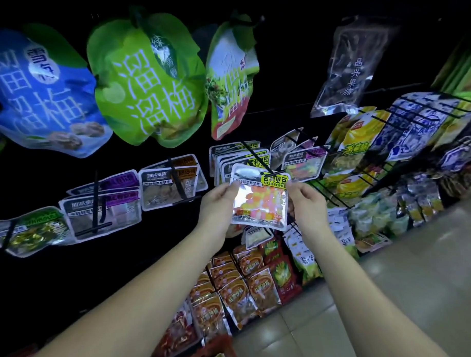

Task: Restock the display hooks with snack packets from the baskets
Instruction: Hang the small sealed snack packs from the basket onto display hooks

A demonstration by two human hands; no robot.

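I hold a small silver snack packet (259,197) with a yellow label and orange, pink and yellow candies showing through its window. My left hand (216,205) grips its left edge and my right hand (306,202) grips its right edge. The packet's top hole sits at the tip of a black display hook (255,155). Behind it on that hook hang several matching yellow-labelled packets (241,158). A red basket (221,349) shows at the bottom edge, with a packet inside it.
Large blue (41,91) and green (148,82) plum bags hang above. Purple-labelled packets (104,207) hang to the left, yellow banana-chip bags (358,142) and blue-white bags (416,124) to the right. Orange and red packets (241,290) fill hooks below. Tiled floor (419,278) lies at the right.
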